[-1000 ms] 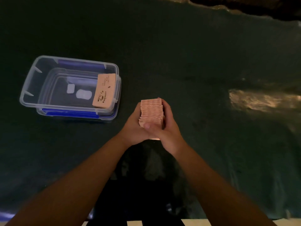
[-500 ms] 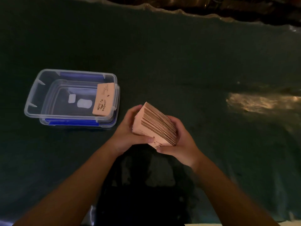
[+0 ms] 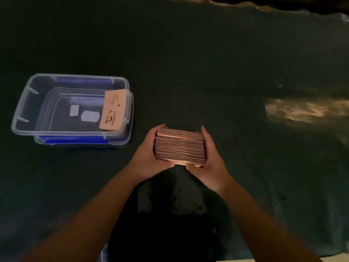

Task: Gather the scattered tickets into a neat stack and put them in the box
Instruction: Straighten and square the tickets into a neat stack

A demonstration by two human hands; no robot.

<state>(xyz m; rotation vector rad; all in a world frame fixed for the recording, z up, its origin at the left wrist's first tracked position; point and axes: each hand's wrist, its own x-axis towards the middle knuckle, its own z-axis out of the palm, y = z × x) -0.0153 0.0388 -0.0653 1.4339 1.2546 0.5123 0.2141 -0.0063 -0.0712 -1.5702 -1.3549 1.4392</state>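
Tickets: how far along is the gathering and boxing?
Gathering looks done: no loose tickets show on the dark cloth. In hand: the ticket stack is pressed between the left hand and right hand, a few top edges still uneven. One ticket already leans inside the clear box. Left: square the stack and set it in the box.

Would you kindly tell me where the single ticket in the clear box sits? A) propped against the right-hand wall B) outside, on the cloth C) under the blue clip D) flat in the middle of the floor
A: the single ticket leans tilted on the clear box right-hand wall.
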